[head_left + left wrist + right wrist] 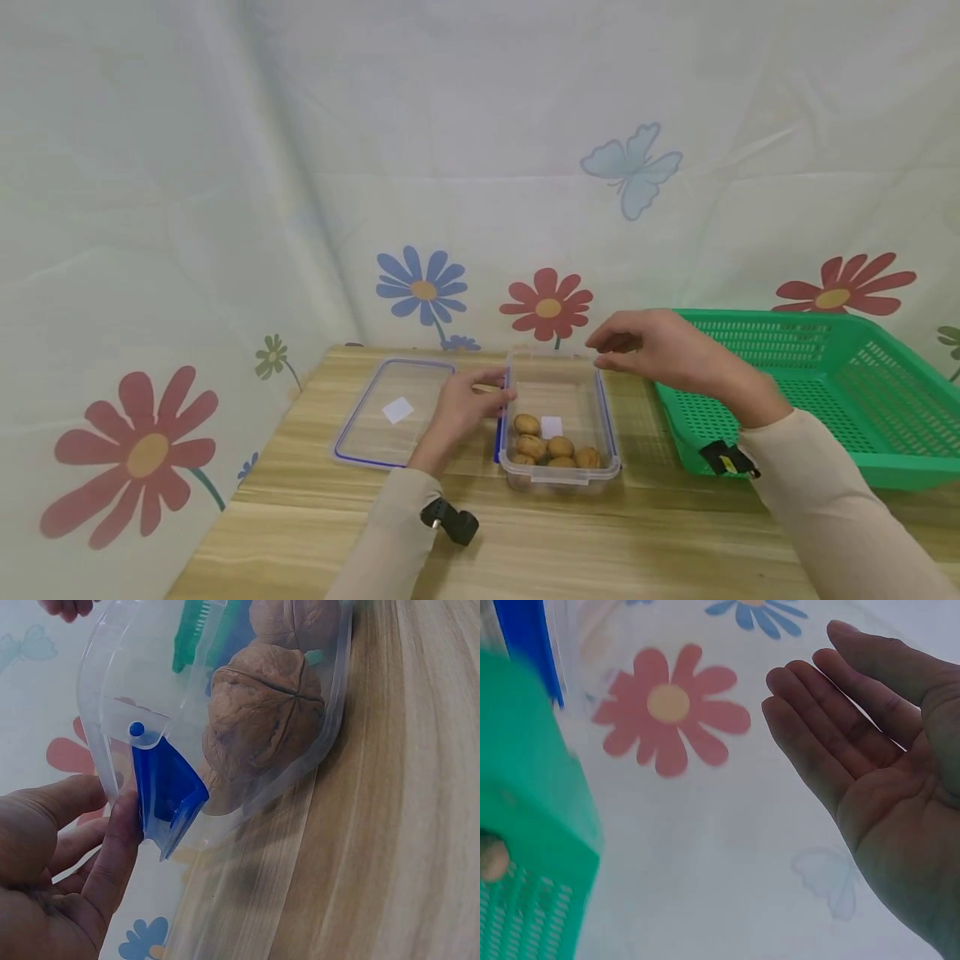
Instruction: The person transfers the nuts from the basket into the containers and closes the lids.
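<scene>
A clear plastic food container (pixel 558 477) with blue side latches stands on the table. Several walnuts (pixel 561 447) lie at its near end, beside a white paper square (pixel 551 427). At the container's left rim, my left hand (pixel 467 404) pinches the edge by the blue latch (pixel 166 787), thumb and finger on it. Walnuts (pixel 266 697) show through the clear wall in the left wrist view. My right hand (pixel 660 354) hovers above the container's far right corner. Its fingers are gently bent and its palm is bare in the right wrist view.
Left of the container lies its clear lid (pixel 360 458) with a blue seal and a white paper square (pixel 397 410). A green perforated basket (pixel 862 468) stands to the right. A floral curtain (pixel 480 208) hangs behind the wooden table (pixel 600 550).
</scene>
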{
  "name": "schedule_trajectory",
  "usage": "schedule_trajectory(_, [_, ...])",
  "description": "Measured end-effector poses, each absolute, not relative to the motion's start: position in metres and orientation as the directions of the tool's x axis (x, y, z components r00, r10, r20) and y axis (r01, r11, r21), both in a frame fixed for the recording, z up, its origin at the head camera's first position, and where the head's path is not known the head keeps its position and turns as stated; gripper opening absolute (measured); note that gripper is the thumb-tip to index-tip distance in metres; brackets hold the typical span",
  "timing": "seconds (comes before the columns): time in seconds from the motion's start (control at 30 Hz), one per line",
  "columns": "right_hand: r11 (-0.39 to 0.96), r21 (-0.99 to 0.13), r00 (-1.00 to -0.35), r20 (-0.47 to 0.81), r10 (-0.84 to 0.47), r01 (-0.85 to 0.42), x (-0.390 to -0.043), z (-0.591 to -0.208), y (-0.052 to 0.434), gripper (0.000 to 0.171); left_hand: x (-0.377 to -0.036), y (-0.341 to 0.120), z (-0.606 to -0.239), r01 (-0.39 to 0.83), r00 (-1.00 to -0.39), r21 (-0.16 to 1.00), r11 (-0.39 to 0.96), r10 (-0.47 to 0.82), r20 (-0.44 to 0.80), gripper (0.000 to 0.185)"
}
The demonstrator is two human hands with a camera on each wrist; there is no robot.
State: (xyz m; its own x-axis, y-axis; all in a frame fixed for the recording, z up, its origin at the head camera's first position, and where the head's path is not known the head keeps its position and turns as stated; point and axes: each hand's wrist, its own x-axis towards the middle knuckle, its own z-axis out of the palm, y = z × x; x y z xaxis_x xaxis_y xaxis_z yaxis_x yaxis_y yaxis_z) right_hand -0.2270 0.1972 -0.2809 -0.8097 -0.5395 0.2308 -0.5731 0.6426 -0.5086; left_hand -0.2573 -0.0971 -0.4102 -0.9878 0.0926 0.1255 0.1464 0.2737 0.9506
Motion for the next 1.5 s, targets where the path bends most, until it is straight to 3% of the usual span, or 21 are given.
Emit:
schedule_trajectory(0.57, [0.666,-0.558,-0.861,0.21,-0.463,-0.495,-0.259,-0.276,0.245,0.028,-0.256,-0.098,-0.411,0.157,-0.986,0.949,0.275,0.096,0.135,0.044])
schedule_trajectory(1.5, [0.72,-0.576,-0.907,0.096,-0.409,-0.386,-0.31,-0.317,0.302,0.035,-0.258,-0.098,-0.414,0.175,-0.983,0.941,0.29,0.101,0.152,0.043])
